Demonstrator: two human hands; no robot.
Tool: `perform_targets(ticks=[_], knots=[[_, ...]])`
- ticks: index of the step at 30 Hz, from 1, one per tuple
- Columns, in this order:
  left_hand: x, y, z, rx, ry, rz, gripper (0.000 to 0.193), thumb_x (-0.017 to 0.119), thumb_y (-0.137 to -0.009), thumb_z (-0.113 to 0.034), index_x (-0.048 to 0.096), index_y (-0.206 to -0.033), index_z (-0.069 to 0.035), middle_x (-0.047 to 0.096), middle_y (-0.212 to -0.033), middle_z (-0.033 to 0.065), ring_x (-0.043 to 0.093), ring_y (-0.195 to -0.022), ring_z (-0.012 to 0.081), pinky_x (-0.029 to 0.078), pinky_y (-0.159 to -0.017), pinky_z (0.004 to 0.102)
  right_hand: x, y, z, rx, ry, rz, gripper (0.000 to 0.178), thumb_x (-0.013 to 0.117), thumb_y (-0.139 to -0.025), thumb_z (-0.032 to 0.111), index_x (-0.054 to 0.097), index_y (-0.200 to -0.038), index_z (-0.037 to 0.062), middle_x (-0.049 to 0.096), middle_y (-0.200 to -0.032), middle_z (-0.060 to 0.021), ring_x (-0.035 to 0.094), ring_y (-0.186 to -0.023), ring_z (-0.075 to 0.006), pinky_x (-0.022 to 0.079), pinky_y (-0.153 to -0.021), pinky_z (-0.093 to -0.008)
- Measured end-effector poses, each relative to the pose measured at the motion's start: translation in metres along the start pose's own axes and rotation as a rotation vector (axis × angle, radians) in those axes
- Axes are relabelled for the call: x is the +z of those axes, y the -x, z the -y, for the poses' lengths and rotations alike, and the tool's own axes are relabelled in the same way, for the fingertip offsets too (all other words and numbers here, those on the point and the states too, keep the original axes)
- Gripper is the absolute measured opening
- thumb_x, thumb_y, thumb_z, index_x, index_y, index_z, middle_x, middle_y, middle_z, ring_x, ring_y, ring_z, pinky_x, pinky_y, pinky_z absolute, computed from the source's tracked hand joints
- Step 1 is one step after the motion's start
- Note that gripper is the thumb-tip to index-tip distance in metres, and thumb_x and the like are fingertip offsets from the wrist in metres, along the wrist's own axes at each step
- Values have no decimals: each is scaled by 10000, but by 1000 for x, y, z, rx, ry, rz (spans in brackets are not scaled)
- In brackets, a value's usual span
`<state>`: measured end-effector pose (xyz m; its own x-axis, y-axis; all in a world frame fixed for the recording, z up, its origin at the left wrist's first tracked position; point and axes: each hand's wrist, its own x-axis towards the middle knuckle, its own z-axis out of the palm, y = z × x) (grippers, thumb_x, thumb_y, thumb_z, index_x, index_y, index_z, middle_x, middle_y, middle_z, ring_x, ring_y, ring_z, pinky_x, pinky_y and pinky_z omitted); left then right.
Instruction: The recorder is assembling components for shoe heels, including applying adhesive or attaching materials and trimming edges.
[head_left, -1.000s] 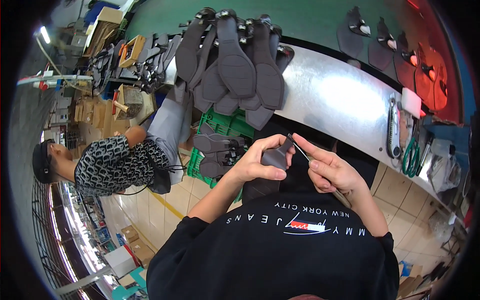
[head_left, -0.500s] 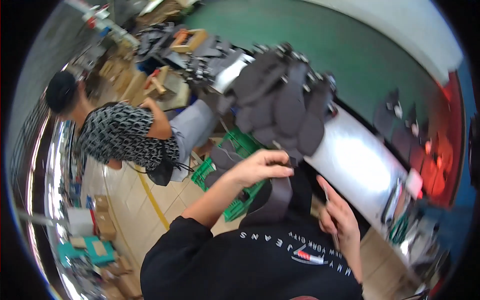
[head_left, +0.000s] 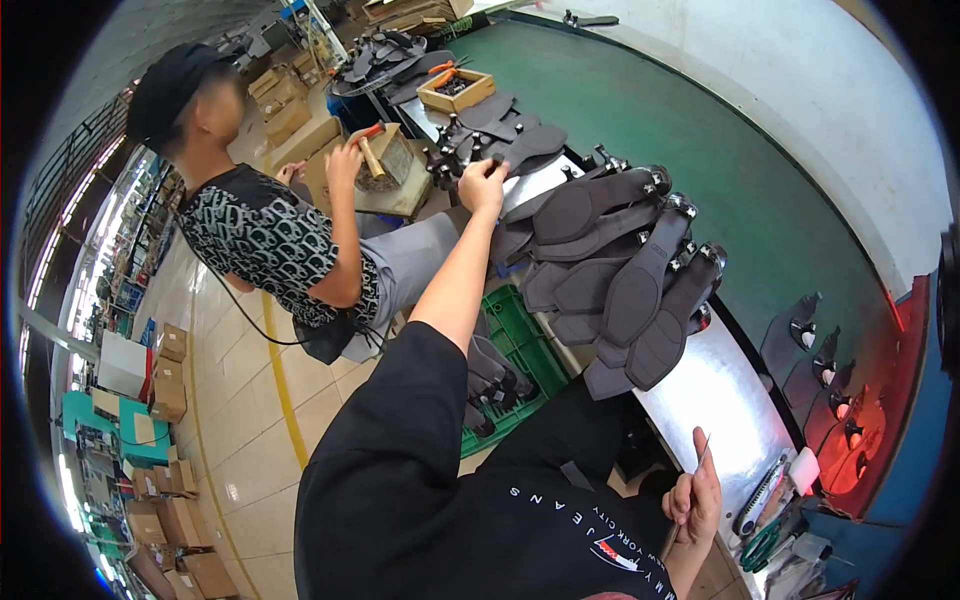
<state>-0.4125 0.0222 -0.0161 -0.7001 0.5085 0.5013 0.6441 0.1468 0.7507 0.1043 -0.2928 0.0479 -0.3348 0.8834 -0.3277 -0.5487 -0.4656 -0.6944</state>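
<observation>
At the left of the frame a co-worker in a patterned shirt [head_left: 265, 235] stands beside a hammer [head_left: 372, 160] with a pale wooden handle. Toward the upper centre, the left hand [head_left: 483, 185] reaches out to a loose group of sandal soles [head_left: 535, 145]; its fingertips meet something dark, but I cannot tell whether its grip is closed on it. The step in hand looks like a reach among these soles, and the next move probably calls for a pinch on one thin edge. Below, a green plastic crate [head_left: 510, 330] with slatted walls holds more. Right of centre lies a larger heap [head_left: 650, 280], matte grey-brown, long and flat, with curved seams and glossy fittings at the ends, overlapping the tabletop's [head_left: 730, 385] brushed metal edge. At the lower right, the right hand [head_left: 695, 500] curls its fingers around a slim pointed tool [head_left: 706, 450], forefinger extended, near a box cutter [head_left: 762, 495].
</observation>
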Motion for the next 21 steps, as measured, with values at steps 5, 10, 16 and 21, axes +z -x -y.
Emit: perform_targets(ticks=[5, 10, 16, 21], knots=[[-26, 20, 17, 181, 18, 206, 519, 850, -649, -418, 737, -967, -24, 727, -888, 123, 695, -803, 231, 520, -763, 347, -5, -4, -3, -50, 112, -114, 487, 434, -1025, 244, 341, -1417, -30, 395, -492, -3, 329, -339, -77, 298, -347, -213], [-123, 59, 52, -13, 313, 320, 355, 749, -817, -220, 702, -1086, 7, 730, -976, 109, 676, -863, 159, 529, -811, 301, -7, -11, -7, -53, 89, -42, 341, 412, -1040, 207, 468, -1266, -43, 444, -576, -24, 338, -370, -75, 312, -383, -207], [-238, 196, 134, -329, 127, 489, 204, 641, -837, -81, 724, -1015, -25, 716, -995, 82, 665, -880, 139, 521, -772, 282, 6, -20, -19, 32, 175, -35, 379, 420, -1037, 202, 483, -1329, -31, 486, -613, -39, 393, -397, -82, 365, -405, -193], [-217, 242, 98, 130, -109, 985, 396, 717, -727, -213, 700, -1104, -95, 621, -1156, 91, 544, -1106, 294, 447, -950, 383, 19, -27, -27, 39, 342, 39, 363, 454, -1021, 198, 538, -1282, -40, 499, -629, -41, 450, -470, -91, 374, -434, -197]])
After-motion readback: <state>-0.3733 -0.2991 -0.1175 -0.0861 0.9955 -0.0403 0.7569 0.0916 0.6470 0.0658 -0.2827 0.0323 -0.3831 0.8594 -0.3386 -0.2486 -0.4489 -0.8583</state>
